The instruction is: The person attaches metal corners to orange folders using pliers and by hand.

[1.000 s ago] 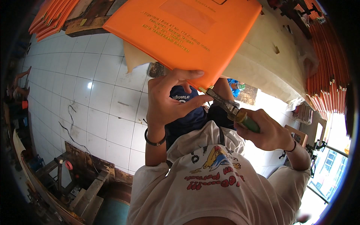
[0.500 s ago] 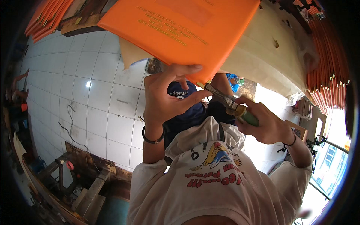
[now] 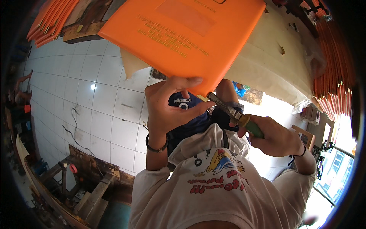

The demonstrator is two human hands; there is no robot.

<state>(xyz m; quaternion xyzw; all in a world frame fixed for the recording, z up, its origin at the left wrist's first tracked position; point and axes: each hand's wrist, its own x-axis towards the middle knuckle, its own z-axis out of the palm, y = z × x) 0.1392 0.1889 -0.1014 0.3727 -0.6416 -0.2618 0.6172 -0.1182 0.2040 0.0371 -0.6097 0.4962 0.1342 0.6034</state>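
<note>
An orange folder (image 3: 179,42) with gold lettering and a paler rectangular panel lies at the top middle, one corner pointing toward me. On that corner sits a small gold metal corner piece (image 3: 202,98). My left hand (image 3: 167,101) grips the folder near the corner, fingers on the upper face and thumb beside the metal piece. In my right hand (image 3: 272,133) is a pair of pliers (image 3: 231,112) with green handles. The pliers' jaws are at the corner's right side, touching or very close to the metal piece; whether they clamp it cannot be made out.
Brown paper (image 3: 263,57) covers the work surface under the folder, with a few small gold pieces (image 3: 282,50) on it. Stacked orange folders (image 3: 333,68) stand at the right, more (image 3: 53,21) at the upper left. A wooden frame (image 3: 91,194) and cable (image 3: 76,133) are at the lower left.
The pliers and my right hand have shifted slightly down in view, the handles now pointing more downward. The folder's corner also sits a little lower. My left hand keeps its grip.
</note>
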